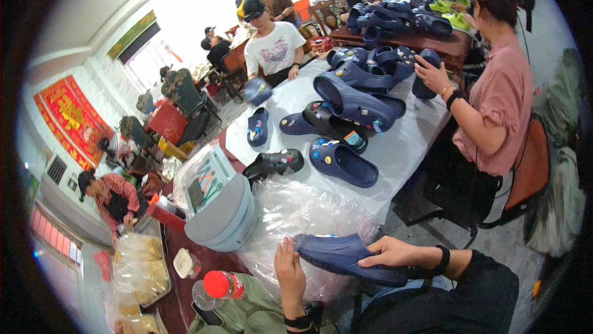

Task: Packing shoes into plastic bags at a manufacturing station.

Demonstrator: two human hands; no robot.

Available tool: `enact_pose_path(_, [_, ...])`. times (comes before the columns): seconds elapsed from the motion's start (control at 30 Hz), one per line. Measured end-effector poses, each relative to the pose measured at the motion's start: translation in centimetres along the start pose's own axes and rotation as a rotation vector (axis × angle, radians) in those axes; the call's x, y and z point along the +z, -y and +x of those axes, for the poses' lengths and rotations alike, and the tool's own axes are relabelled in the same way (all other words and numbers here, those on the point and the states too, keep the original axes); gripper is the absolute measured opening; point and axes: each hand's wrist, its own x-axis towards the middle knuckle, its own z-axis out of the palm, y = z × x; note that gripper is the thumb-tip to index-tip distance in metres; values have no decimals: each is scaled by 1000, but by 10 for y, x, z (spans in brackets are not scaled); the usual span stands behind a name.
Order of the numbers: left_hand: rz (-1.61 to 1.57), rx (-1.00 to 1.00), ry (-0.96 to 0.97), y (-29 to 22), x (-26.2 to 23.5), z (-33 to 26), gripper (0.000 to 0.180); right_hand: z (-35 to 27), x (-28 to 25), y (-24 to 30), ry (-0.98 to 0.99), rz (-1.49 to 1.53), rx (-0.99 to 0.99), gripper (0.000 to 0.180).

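A navy blue foam clog [333, 249] is held level in front of me, its ridged sole edge toward me. My right hand [393, 252] is closed round its heel end, thumb on the near side. My left hand [290, 274] is upright against the toe end, fingers straight and together, not wrapped round it. Beneath the clog lies a heap of clear plastic bags [290, 210]. Beyond the bags sit a black clog [275, 163] and a navy clog with charms [343, 162] on the white-covered table [395, 149].
Left of the bags stands a grey-white plastic container [222, 213]. Nearer me are a red-lidded jar [222, 284] and a small white-lidded tub [186, 263]. A person in pink [497, 93] sits at the right, handling a clog. A person in white [275, 53] stands across the table.
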Motion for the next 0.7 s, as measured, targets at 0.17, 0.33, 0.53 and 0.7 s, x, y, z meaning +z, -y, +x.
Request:
enact_pose_path(0.17, [144,-29,-4,-1,-5,-8,37,13,15,-8,5,105,-41,38])
enact_pose_path(0.33, [189,-7,-8,-4,-10,-12,40,29,30,-17,13,228,-16,30])
enact_pose_path(0.53, [244,9,49,-5,0,-22,41,45,42,-17,-91,410,8,30])
enact_pose_path(0.7, [246,20,34,-11,2,-16,40,64,54,-15,-177,384,-99,33])
